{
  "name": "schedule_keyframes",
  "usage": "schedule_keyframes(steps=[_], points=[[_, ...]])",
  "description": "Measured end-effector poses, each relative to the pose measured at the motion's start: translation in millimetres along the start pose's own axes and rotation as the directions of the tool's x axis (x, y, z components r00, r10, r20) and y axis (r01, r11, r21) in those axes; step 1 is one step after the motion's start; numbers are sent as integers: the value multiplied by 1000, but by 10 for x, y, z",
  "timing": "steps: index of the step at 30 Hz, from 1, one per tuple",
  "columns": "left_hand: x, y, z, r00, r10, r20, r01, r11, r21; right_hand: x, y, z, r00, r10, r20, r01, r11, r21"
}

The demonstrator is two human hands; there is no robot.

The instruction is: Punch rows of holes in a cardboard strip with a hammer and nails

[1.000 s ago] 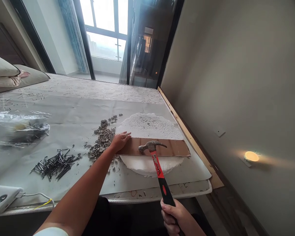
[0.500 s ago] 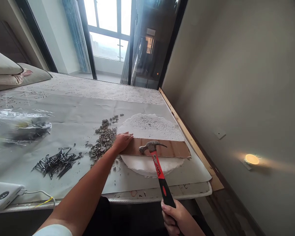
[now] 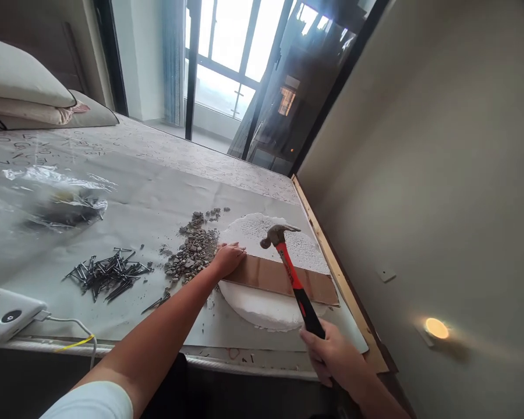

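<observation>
My right hand [image 3: 332, 352] is wrapped round the black lower grip of a claw hammer [image 3: 290, 269] with a red and black handle. Its metal head is raised over a brown cardboard strip [image 3: 283, 278]. The strip lies across a round white foam slab [image 3: 257, 302], whose far part looks rough and pitted. At the strip's left end, my left hand [image 3: 229, 259] holds it, fingers over the far edge; the thumb is hidden. Grey stone chips [image 3: 194, 247] lie in a heap just left of that hand. A pile of dark nails [image 3: 109, 273] sits further left.
A clear plastic bag [image 3: 70, 201] with dark contents lies at the left. A white power bank [image 3: 11, 314] with a cable sits on the near left edge. Wooden edging [image 3: 332, 253] and a wall [image 3: 441, 174] bound the right side. Folded bedding [image 3: 26, 81] stands far left.
The hammer head has risen off the cardboard strip, and my right hand has moved up with it. My left hand keeps its place on the strip. The whole view has tilted and shifted.
</observation>
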State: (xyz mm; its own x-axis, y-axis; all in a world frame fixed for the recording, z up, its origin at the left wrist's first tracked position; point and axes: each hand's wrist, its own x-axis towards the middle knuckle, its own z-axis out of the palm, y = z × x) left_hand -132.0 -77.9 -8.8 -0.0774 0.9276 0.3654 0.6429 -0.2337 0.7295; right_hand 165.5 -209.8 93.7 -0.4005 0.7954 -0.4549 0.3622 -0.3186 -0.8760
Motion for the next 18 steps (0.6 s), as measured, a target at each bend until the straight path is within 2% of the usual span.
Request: schedule_keyframes(steps=[3,5,7,11,14,18], points=[[-20,32,-25,995,13,102,-26,991,129,-2,-367,-45,1000,-22,-17,20,990,-140],[-32,58,-46,985,12,172,-50,974,220,32,-482,-8,998,-50,-31,43,977,-210],[-44,76,-57,982,-1,188,-54,956,288,107,-488,75,997,-65,-27,57,970,-235],[-67,61,-37,984,4,177,-64,940,334,269,-374,216,1000,22,-9,-24,959,-283],[-72,19,8,984,-10,176,-51,939,341,283,-368,184,1000,18,13,-14,952,-305],[-60,-37,70,982,-25,185,-44,932,359,259,-404,115,1000,-29,0,28,970,-240]])
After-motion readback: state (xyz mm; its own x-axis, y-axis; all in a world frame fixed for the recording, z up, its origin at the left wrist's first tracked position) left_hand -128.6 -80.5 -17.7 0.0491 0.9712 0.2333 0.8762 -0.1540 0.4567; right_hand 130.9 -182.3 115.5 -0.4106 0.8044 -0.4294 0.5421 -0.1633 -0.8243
